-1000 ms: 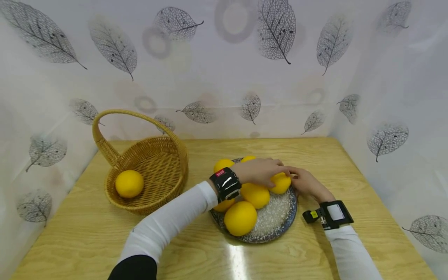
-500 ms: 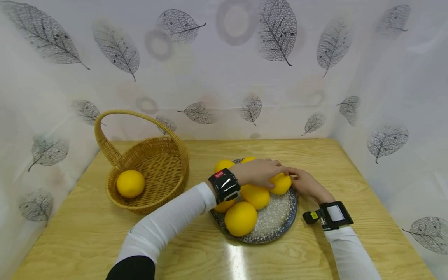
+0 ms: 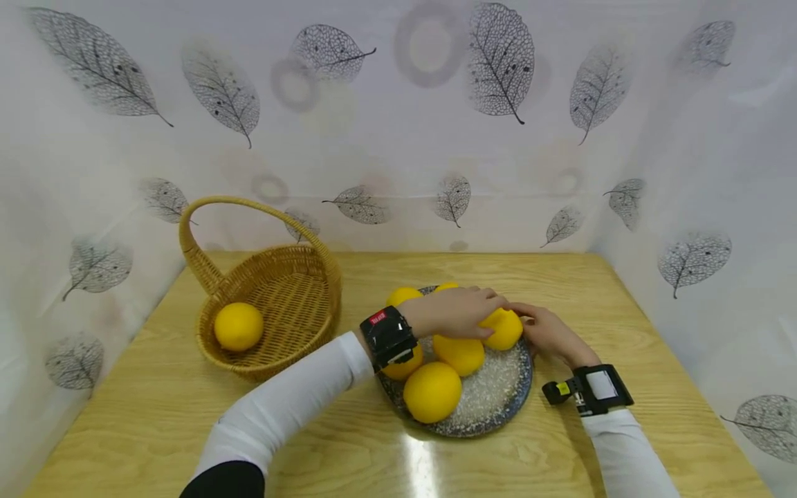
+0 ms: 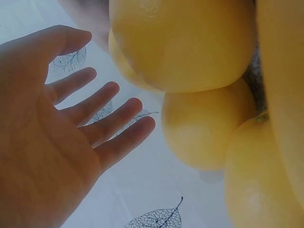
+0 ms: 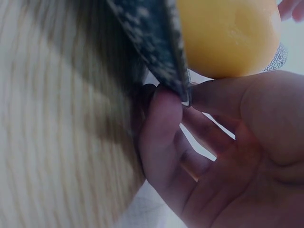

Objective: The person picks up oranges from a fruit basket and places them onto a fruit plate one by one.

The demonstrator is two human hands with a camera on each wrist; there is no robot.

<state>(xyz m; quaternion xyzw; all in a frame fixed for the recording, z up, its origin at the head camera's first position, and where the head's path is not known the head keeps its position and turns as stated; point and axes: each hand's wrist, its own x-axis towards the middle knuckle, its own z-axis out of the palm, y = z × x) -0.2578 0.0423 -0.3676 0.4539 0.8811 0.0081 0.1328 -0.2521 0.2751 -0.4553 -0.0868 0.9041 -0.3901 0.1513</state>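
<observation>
A round speckled plate [image 3: 492, 404] with a dark blue rim bears several yellow lemons [image 3: 432, 392]. My right hand [image 3: 551, 335] is at its right side; in the right wrist view the thumb and a finger pinch the plate's rim [image 5: 166, 52] from above and below. Over the far part of the plate reaches my left hand [image 3: 454, 310], its fingertips beside the rightmost lemon [image 3: 503, 329]. In the left wrist view that hand [image 4: 52, 123] has its fingers spread, with nothing in them and lemons [image 4: 204, 128] just to their right. Its forearm partly hides the lemons behind the wrist.
A wicker basket [image 3: 333, 304] with a tall arched handle stands left of the plate and holds one lemon [image 3: 239, 326]. Beneath everything is a pale wooden table [image 3: 336, 443]. Leaf-printed sheeting [image 3: 398, 138] encloses the back and sides.
My left wrist has shifted slightly left, uncovering more of the lemons beneath it. The right hand keeps its hold on the plate. The head view has moved a little, sliding the scene right and down.
</observation>
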